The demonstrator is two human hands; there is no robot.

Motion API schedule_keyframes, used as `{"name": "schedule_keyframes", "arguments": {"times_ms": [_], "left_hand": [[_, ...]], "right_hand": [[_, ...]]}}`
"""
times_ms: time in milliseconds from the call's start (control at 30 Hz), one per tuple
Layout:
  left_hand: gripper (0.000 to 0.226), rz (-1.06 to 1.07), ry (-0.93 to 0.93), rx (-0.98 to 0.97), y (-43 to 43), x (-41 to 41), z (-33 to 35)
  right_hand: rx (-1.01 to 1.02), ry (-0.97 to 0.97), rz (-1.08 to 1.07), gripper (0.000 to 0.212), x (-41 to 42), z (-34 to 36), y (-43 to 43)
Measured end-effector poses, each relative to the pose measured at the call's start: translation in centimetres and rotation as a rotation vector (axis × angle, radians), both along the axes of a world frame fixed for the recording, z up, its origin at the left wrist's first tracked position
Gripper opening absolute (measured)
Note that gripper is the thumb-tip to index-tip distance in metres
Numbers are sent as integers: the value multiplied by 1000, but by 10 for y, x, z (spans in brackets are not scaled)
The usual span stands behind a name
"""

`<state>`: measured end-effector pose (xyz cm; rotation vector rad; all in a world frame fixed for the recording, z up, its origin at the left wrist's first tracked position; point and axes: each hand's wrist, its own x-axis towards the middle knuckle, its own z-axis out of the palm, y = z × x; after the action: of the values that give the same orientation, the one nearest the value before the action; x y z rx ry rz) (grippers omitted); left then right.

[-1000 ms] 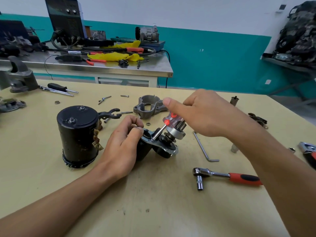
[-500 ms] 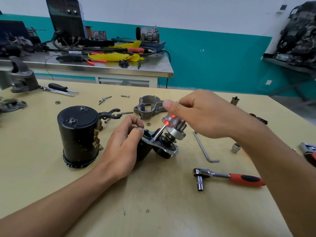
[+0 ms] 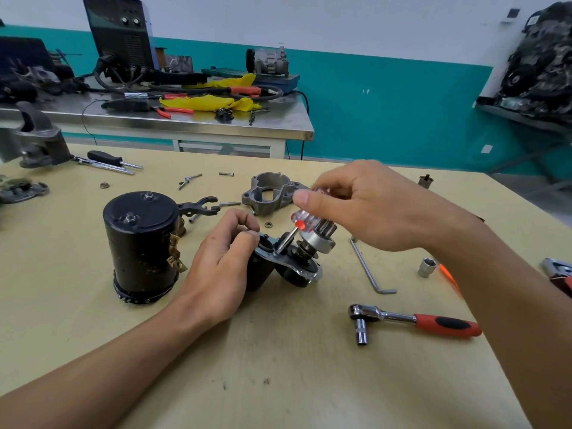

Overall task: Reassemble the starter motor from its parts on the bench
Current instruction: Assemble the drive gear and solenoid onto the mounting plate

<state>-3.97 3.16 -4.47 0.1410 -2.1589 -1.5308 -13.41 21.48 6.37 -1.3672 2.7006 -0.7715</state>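
At the bench's middle lies a black starter sub-assembly (image 3: 297,270) with a silver plate and a pinion gear, tilted on its side. My left hand (image 3: 223,261) grips its black body from the left. My right hand (image 3: 365,205) holds a stubby screwdriver (image 3: 301,219) with a clear and red handle, its tip set on the silver plate. The black cylindrical motor housing (image 3: 140,243) stands upright to the left. A grey nose housing (image 3: 269,190) lies behind the hands.
A ratchet (image 3: 411,320) with a red handle, an Allen key (image 3: 368,267) and a loose socket (image 3: 427,267) lie to the right. A black fork lever (image 3: 199,207), bolts and a washer (image 3: 268,224) are scattered behind. A vise (image 3: 37,140) and screwdrivers sit far left.
My right hand has shifted slightly on the screwdriver handle, with the tip staying on the plate. My right arm moved off the loose socket, which now shows. My left hand has not moved.
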Motion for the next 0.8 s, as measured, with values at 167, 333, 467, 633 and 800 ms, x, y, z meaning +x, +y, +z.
{"name": "schedule_keyframes", "arguments": {"times_ms": [167,333,467,633,800], "left_hand": [[15,14,4,-3,0,0,0],[13,14,12,-11,1,0,0],[15,9,1,0,1,1,1],[14,18,6,-17,2,1,2],[14,12,20,-34,1,1,2]], "right_hand": [[30,-157,92,24,-1,6,6],[38,-10,-53,55,2,1,-1],[-30,-24,-67,52,0,-1,-3],[-57,-125,36,22,-1,7,4],[-28,48,-107,58,2,-3,-7]]}}
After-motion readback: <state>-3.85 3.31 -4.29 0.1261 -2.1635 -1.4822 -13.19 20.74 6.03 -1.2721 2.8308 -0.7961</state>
